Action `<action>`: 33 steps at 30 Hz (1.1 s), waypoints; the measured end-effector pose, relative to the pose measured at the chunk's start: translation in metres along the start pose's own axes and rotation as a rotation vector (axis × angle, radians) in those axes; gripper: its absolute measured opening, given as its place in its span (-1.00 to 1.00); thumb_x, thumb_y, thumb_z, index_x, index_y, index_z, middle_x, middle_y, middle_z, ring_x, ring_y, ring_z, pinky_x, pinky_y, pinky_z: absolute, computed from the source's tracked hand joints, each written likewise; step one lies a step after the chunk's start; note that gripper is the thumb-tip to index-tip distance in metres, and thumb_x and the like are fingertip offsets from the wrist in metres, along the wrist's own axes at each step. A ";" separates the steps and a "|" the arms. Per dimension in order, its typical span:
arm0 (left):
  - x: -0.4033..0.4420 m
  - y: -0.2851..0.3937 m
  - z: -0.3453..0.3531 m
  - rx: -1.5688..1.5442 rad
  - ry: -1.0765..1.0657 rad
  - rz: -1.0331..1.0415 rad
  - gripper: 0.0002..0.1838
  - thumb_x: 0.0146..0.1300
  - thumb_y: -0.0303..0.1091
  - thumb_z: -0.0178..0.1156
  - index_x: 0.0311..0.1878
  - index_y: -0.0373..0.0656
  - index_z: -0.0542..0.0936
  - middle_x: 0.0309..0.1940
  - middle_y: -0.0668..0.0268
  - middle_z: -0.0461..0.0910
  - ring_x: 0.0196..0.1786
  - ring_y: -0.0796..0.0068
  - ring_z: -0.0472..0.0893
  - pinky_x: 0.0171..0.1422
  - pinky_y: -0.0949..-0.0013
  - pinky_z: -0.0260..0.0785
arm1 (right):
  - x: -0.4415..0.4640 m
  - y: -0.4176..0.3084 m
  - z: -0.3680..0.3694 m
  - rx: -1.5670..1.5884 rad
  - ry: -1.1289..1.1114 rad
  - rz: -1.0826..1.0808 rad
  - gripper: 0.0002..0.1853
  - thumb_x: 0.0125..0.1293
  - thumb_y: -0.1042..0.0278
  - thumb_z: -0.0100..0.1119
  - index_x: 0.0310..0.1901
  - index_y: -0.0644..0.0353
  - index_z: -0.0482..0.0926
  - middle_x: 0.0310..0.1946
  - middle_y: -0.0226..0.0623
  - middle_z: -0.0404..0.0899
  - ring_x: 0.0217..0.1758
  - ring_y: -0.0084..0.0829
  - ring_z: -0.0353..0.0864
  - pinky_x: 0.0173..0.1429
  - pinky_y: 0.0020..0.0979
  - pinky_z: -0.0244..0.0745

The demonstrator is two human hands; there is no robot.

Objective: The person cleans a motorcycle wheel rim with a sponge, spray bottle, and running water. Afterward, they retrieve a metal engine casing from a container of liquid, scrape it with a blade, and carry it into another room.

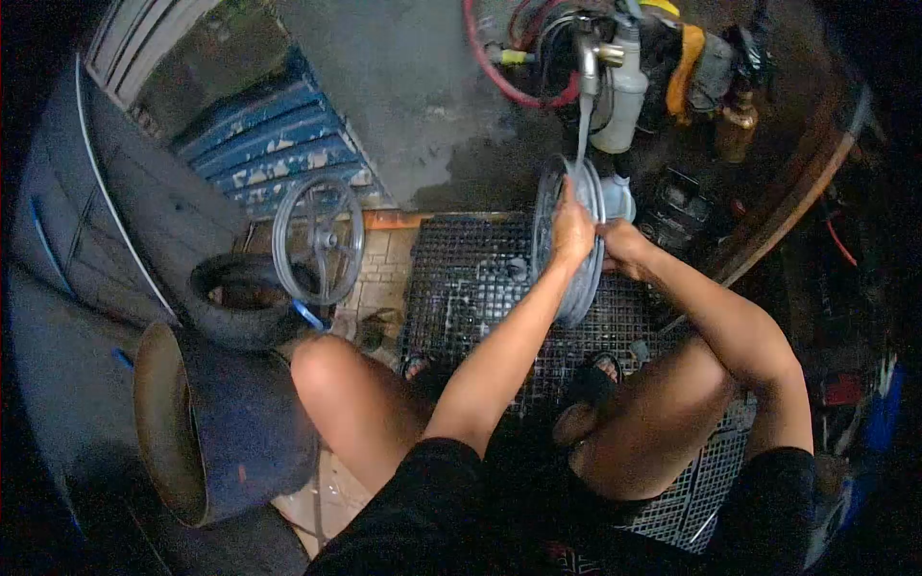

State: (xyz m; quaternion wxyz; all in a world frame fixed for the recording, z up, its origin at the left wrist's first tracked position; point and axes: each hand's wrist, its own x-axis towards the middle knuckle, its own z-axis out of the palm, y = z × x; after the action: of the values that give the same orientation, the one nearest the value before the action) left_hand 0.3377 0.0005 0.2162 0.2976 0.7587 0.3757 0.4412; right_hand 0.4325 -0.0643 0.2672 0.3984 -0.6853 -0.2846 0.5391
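Observation:
A grey metal wheel rim (578,288) stands on edge in front of me, tilted slightly. Water runs from a metal tap (589,67) onto its top. My left hand (572,230) is wet and closed on the rim's upper near side, one finger pointing up towards the stream. On the right side of the same rim, my right hand (625,250) grips the edge, its fingertips partly hidden. Below the rim lies a dark grid mat (461,288) with wet patches.
At left, a second spoked wheel rim (327,240) leans by a black tyre (240,298). A large open drum (163,422) stands near my left knee. Hoses (480,58) and bottles hang behind the tap. A pale jug (619,200) sits behind the held rim.

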 end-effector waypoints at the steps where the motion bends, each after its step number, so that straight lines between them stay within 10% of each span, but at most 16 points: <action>1: -0.002 0.004 -0.005 -0.052 -0.040 -0.049 -0.39 0.29 -0.41 -0.06 0.39 -0.39 0.10 -0.45 -0.15 0.56 -0.41 -0.09 0.59 -0.29 -0.08 0.38 | -0.002 0.000 0.001 -0.005 0.016 -0.010 -0.63 0.46 0.08 -0.08 -0.13 0.29 0.48 -0.46 -0.29 0.55 -0.59 -0.46 0.49 -0.56 -0.36 0.44; 13: -0.009 -0.005 -0.039 -0.056 -0.097 -0.118 -0.42 0.31 -0.38 -0.01 0.38 -0.30 0.18 -0.30 -0.23 0.55 -0.26 -0.16 0.59 -0.12 0.03 0.43 | 0.032 -0.034 0.015 0.276 0.057 -0.096 -0.59 0.40 0.03 0.03 -0.29 0.31 0.51 -0.47 -0.24 0.59 -0.55 -0.37 0.56 -0.44 -0.20 0.62; 15: 0.002 0.008 -0.036 0.015 -0.117 -0.111 -0.46 0.28 -0.44 -0.03 0.32 -0.42 0.23 -0.16 -0.29 0.53 -0.10 -0.23 0.57 0.01 0.03 0.43 | 0.044 -0.002 0.006 0.037 0.077 -0.024 -0.51 0.41 -0.05 0.00 -0.02 0.31 0.50 -0.28 -0.17 0.61 -0.44 -0.33 0.59 -0.42 -0.07 0.53; 23: -0.024 0.001 -0.036 -0.167 -0.054 -0.006 -0.53 0.25 -0.43 0.04 0.22 -0.42 0.37 -0.27 -0.27 0.55 -0.11 -0.22 0.57 -0.03 -0.04 0.42 | 0.092 0.002 -0.019 -0.210 0.211 -0.158 -0.41 0.39 -0.08 0.03 -0.06 0.48 0.53 -0.20 -0.02 0.62 -0.26 -0.32 0.58 -0.19 -0.12 0.48; 27: -0.028 0.008 -0.052 0.059 -0.170 -0.068 -0.67 0.25 -0.38 -0.01 0.03 -0.26 0.55 -0.22 -0.13 0.60 -0.11 -0.16 0.59 -0.01 -0.01 0.42 | 0.054 -0.036 -0.008 -0.267 0.208 -0.178 -0.50 0.40 0.02 0.07 -0.20 0.46 0.60 -0.36 -0.13 0.63 -0.32 -0.41 0.54 -0.22 -0.16 0.44; 32: 0.007 0.023 -0.075 -0.032 -0.862 -0.521 -0.65 0.19 -0.19 0.06 -0.34 -0.31 0.66 -0.29 -0.09 0.63 -0.21 -0.03 0.64 -0.09 0.10 0.49 | 0.088 -0.027 -0.017 -0.458 0.226 -0.306 -0.59 0.43 0.18 0.01 -0.28 0.48 0.59 -0.42 -0.26 0.59 -0.38 -0.52 0.44 -0.25 -0.31 0.38; 33: 0.010 0.013 -0.068 0.071 -0.881 -0.359 -0.64 0.19 -0.16 0.06 -0.34 -0.31 0.66 -0.29 -0.09 0.64 -0.20 -0.02 0.64 -0.08 0.10 0.48 | 0.091 -0.026 -0.016 -0.473 0.213 -0.325 -0.59 0.43 0.19 0.00 -0.26 0.48 0.58 -0.40 -0.27 0.59 -0.37 -0.52 0.45 -0.25 -0.32 0.39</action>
State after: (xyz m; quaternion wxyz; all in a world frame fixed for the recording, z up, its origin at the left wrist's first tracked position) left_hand 0.2842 0.0095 0.2603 0.4741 0.8063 0.3537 0.0062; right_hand 0.4727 0.0198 0.2442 0.3365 -0.7571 -0.4649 0.3122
